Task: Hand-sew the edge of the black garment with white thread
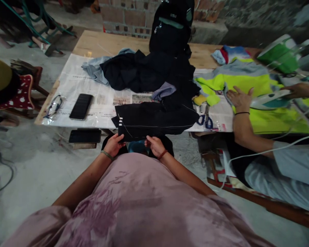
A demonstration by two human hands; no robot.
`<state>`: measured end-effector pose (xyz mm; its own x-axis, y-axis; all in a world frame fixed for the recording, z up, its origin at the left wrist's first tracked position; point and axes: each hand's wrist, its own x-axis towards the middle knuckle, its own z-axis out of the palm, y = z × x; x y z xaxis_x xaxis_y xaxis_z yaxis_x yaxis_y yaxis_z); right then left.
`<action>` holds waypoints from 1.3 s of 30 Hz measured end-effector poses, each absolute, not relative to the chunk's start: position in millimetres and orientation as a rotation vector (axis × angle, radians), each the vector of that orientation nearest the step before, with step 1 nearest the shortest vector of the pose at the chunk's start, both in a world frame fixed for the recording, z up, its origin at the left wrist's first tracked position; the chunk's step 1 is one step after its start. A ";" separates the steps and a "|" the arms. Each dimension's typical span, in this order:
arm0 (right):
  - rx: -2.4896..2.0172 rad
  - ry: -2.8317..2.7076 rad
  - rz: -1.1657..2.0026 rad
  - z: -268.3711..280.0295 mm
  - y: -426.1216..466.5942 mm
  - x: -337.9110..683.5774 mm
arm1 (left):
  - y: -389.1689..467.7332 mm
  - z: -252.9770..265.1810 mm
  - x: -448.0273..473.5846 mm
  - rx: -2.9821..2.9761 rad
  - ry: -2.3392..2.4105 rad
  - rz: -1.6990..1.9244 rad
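Black cloth (154, 115): spread lengthwise along the near side of the newspaper-covered worktop (64, 73), left end poking out past the edge toward the lap
Left hand (114, 145): fingers pinching the near left corner
Right hand (156, 145): same deal, fingers gripping the same near edge further along
Done so far: stretched out long and fairly flat, with a pale line down the length and white marks (121, 122) at the left end; probably mid-handling, tough to call closer than that
Left over: not let go of yet, plus a pale thread (127, 131) at the left end, too small to tell if loose or stitched in
Dark heap (141, 70): crumpled just behind, not laid out, meeting the black cloth at the back right, can't tell if all one garment; probably the main thing in the way
Scissors (208, 121): just beside the right end, blue handles nearest, not in hand
Phone and glasses: phone (81, 107) and glasses (57, 104) off to the left, clear of the cloth
Neighbour's end: taken up by a yellow garment (247, 77), under a co-worker's hand (240, 99) and an iron (267, 100)
Backpack (171, 31): upright behind the heap
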<state>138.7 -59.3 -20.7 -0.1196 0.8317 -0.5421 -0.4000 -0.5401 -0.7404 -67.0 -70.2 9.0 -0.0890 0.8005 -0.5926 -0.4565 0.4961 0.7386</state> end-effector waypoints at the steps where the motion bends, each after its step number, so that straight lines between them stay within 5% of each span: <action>1: -1.265 -0.522 1.766 -20.8 -59.4 138.0 | -71.0 9.8 -66.1 0.366 1.270 1.102; 33: -1.307 -0.607 1.667 -12.9 -57.7 135.2 | -71.7 9.3 -60.0 0.373 1.258 1.136; 39: -1.298 -0.541 1.726 -9.6 -52.4 129.9 | -76.7 8.7 -65.2 0.824 1.698 1.123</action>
